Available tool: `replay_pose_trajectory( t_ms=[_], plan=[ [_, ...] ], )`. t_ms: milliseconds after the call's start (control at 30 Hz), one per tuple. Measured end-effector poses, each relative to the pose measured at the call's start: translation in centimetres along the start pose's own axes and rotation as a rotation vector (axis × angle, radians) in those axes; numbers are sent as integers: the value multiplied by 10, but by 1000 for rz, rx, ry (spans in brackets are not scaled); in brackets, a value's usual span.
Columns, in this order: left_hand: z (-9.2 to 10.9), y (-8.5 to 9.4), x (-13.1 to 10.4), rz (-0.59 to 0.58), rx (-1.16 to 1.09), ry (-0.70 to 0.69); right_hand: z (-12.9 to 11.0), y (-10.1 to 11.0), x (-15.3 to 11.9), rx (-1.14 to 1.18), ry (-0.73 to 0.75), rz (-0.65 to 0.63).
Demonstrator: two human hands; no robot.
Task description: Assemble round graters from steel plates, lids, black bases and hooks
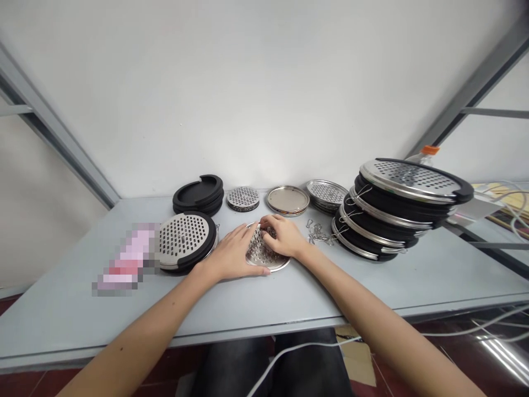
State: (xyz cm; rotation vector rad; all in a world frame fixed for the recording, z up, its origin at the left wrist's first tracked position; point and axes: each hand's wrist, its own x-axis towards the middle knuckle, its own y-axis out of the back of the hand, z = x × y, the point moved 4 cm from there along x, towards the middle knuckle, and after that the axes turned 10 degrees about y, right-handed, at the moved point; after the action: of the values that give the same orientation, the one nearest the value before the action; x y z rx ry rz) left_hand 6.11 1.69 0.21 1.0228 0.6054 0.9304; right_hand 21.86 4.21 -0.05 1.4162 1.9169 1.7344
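A round perforated metal disc [268, 256] with a raised rim lies flat on the grey table [289, 303] near its front. My left hand [237, 253] rests on the disc's left edge, thumb and fingers spread around the rim. Over the disc's upper part is my right hand [279, 234], its fingers curled against the perforated surface; whatever lies beneath the fingertips is hidden. Just left of my left hand sits a grater-like disc in a black ring [184, 240]. Small wire clips [320, 234] lie loose right of my right hand.
Black rings [198, 196], small perforated discs [243, 197], plain metal discs [288, 198] and rimmed discs [326, 192] line the back. A tall leaning stack of ringed discs [384, 215] stands right, before an orange-capped bottle [427, 154]. A blurred pink item [132, 256] lies left.
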Motion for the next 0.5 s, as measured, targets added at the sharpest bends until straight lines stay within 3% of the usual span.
replay_pose_trajectory(
  t_ms=[500],
  plan=[
    [2, 0, 0, 10, -23, -6, -3, -1, 2, -181, 85, -37]
  ],
)
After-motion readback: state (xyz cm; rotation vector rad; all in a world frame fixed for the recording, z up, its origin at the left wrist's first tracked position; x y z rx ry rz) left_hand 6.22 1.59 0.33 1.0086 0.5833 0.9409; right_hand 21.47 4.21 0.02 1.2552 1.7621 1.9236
